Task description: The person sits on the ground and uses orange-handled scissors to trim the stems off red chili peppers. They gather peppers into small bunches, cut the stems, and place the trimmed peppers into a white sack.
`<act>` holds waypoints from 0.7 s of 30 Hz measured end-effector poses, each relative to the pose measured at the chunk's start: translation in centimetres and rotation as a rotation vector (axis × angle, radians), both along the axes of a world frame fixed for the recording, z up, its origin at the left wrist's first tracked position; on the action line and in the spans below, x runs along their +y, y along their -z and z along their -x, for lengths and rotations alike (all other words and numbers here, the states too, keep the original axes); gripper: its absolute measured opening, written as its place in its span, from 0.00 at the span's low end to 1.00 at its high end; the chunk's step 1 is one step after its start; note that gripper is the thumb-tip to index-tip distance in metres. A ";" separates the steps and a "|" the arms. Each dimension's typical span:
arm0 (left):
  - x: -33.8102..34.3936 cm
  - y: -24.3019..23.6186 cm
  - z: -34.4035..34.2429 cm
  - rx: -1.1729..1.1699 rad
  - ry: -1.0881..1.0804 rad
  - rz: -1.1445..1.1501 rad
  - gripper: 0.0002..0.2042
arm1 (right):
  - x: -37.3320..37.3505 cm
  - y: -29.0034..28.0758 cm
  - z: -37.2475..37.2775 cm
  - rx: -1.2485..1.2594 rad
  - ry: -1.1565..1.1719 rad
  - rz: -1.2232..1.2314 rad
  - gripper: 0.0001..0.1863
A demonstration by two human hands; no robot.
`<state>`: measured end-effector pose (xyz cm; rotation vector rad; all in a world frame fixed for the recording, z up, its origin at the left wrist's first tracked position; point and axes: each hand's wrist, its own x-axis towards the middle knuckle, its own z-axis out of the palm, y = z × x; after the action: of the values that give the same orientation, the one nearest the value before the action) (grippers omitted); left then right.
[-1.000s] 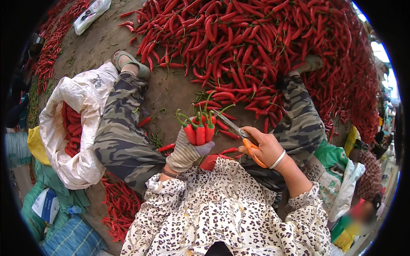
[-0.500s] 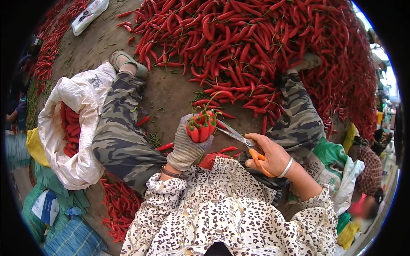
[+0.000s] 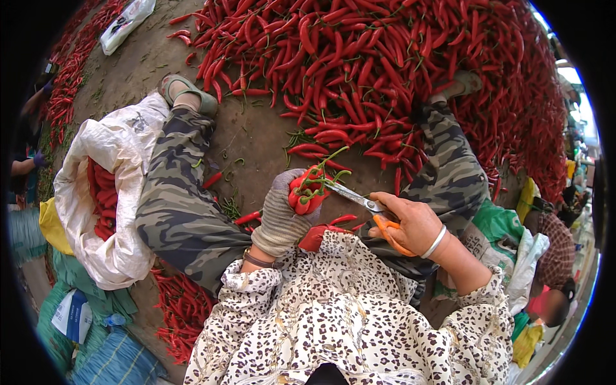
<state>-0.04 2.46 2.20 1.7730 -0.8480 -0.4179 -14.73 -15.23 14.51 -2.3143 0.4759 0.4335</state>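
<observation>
White sack (image 3: 131, 142) holds red chillies (image 3: 104, 200); left grip (image 3: 282, 217), chilli bunch (image 3: 305, 200).

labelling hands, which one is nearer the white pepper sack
Left: the gloved left hand is right of the sack, past the left leg; the right hand, holding scissors, is farther right.

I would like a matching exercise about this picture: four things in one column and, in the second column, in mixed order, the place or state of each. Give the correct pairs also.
1. Left hand
2. Right hand
3. White sack
4. Large pepper heap

A. Loose on the ground, at the top of the view
B. Holding the orange-handled scissors
C. Open, beside the left leg
D. Gloved, holding a bunch of red peppers

Pairs: 1-D, 2-B, 3-C, 4-A
</observation>
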 end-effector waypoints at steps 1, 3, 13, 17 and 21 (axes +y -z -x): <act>0.0 -0.1 0.0 -0.001 -0.006 0.018 0.29 | 0.0 0.1 0.1 -0.004 0.003 -0.001 0.29; 0.1 -0.1 0.1 -0.006 -0.016 0.055 0.29 | -0.3 0.6 0.4 -0.013 0.016 -0.009 0.28; 0.2 0.4 0.0 0.250 0.030 0.126 0.31 | -0.4 0.3 -0.1 0.017 0.066 -0.089 0.34; 0.0 -0.4 0.2 0.133 0.064 0.090 0.30 | -0.6 0.8 -0.6 -0.004 0.015 -0.087 0.35; -0.1 -0.7 0.5 0.179 0.095 0.071 0.30 | -0.9 0.7 -1.2 0.025 0.008 -0.124 0.32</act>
<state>-0.55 2.32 2.94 1.6080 -0.8122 -0.5929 -13.50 -16.16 13.80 -2.1897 0.4578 0.4747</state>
